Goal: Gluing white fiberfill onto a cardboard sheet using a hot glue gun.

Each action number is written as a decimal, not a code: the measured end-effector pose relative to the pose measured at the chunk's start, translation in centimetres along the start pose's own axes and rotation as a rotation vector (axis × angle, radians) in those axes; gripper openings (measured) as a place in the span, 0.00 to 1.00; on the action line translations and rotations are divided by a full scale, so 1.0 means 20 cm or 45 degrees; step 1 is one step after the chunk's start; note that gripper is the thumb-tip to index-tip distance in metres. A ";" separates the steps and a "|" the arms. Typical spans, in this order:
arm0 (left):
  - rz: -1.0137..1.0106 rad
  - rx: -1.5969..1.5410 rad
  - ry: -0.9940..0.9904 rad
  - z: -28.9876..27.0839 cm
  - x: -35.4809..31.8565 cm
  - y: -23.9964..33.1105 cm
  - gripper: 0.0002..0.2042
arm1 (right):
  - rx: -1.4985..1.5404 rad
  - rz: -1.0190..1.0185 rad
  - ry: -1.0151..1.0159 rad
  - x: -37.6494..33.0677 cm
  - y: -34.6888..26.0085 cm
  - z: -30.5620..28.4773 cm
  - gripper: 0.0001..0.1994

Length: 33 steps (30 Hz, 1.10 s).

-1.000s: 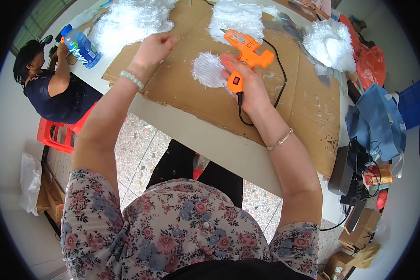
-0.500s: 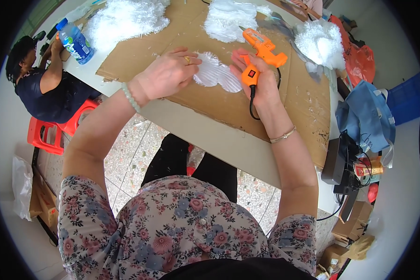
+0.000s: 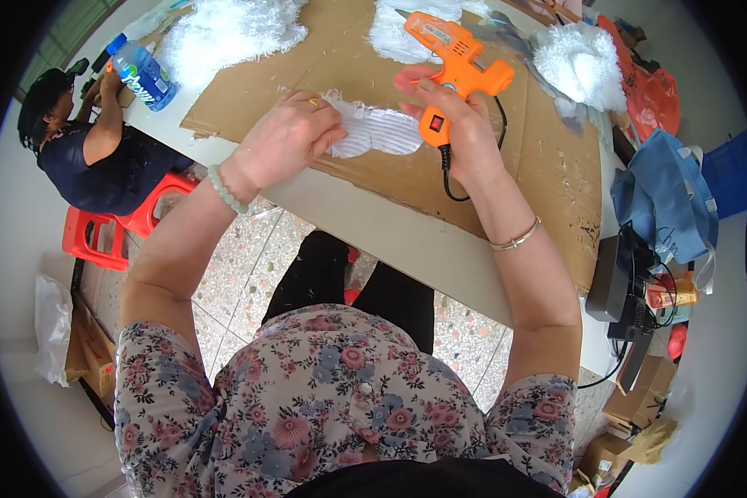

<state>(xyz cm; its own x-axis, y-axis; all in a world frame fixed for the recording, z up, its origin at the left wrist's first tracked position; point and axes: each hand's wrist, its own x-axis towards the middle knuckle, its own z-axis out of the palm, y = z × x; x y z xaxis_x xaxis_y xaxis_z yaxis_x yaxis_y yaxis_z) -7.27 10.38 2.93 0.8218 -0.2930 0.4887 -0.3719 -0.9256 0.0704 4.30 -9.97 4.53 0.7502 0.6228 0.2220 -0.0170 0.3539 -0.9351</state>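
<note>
A white, ribbed, fringed piece of fabric or film (image 3: 378, 131) lies on the brown cardboard in front of me. My left hand (image 3: 289, 139), with curled fingers, is closed at its left end; the fingertips are partly hidden. My right hand (image 3: 466, 133) is wrapped round the handle of an orange hot glue gun (image 3: 450, 55) with a red switch and a black cord. The gun's nozzle points to the far left, beyond the ribbed piece, and does not touch it.
Cardboard (image 3: 548, 191) covers much of the table. Fluffy white heaps (image 3: 232, 37) lie along the far side, another tuft (image 3: 577, 66) at right. A blue-capped bottle (image 3: 144, 76) stands at left near a seated person (image 3: 91, 149). A blue bag (image 3: 668, 195) hangs at right.
My right hand has closed round the glue gun's handle and lifted it, the nozzle moving up and left. My left hand has shifted left and down, and the ribbed piece lies more stretched.
</note>
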 end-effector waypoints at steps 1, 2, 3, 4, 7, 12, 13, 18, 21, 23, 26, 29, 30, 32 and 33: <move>-0.017 0.007 -0.045 0.02 0.00 -0.01 0.05 | 0.013 0.029 -0.044 -0.01 0.00 0.03 0.12; -0.033 0.012 -0.089 0.03 0.01 -0.01 0.06 | 0.025 0.057 -0.087 -0.02 -0.01 0.04 0.11; -0.034 0.012 -0.092 0.03 0.02 -0.01 0.06 | 0.027 0.059 -0.087 -0.02 0.01 0.03 0.11; -0.044 0.012 -0.102 0.04 0.03 -0.01 0.09 | -0.015 0.128 -0.065 -0.01 0.04 0.02 0.11; -0.091 0.023 -0.160 0.04 0.08 0.01 0.16 | -0.042 0.243 -0.003 0.00 0.10 -0.02 0.11; -0.262 -0.061 -0.345 0.05 0.10 -0.05 0.23 | -0.026 0.296 0.045 0.01 0.11 -0.03 0.12; -0.274 -0.108 -0.307 0.06 0.09 -0.06 0.23 | -0.031 0.294 0.019 0.01 0.12 -0.03 0.12; -0.705 -0.766 -0.204 0.01 0.06 -0.19 0.20 | -0.031 0.303 0.007 0.01 0.14 -0.04 0.13; -0.823 -0.847 0.130 -0.03 0.06 -0.24 0.16 | -0.027 0.313 0.018 0.01 0.13 -0.04 0.13; -0.912 -0.576 0.219 -0.04 0.05 -0.11 0.12 | -0.086 0.350 0.059 0.00 0.12 -0.06 0.12; -0.437 -0.400 -0.001 0.01 0.02 0.04 0.15 | -0.061 0.340 0.042 0.00 0.15 -0.07 0.12; -0.152 -0.215 -0.056 0.06 0.04 0.10 0.18 | -0.052 0.309 -0.010 0.00 0.16 -0.04 0.13; -0.188 -0.237 -0.149 0.07 0.04 0.09 0.21 | -0.054 0.295 -0.016 0.01 0.16 -0.04 0.13; -0.163 -0.221 -0.180 0.11 0.03 0.06 0.21 | -0.056 0.296 0.004 0.00 0.15 -0.03 0.13; -0.168 -0.179 -0.216 0.13 0.03 0.05 0.21 | -0.038 0.301 -0.010 0.00 0.14 -0.04 0.13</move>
<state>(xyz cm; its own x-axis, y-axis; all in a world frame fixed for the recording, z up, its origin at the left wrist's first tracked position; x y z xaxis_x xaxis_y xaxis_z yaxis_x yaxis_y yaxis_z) -6.01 8.74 0.97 0.9235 -0.2186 0.3154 -0.3030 -0.9196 0.2499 4.73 -9.46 1.64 0.7226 0.6913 -0.0024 -0.1722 0.1767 -0.9691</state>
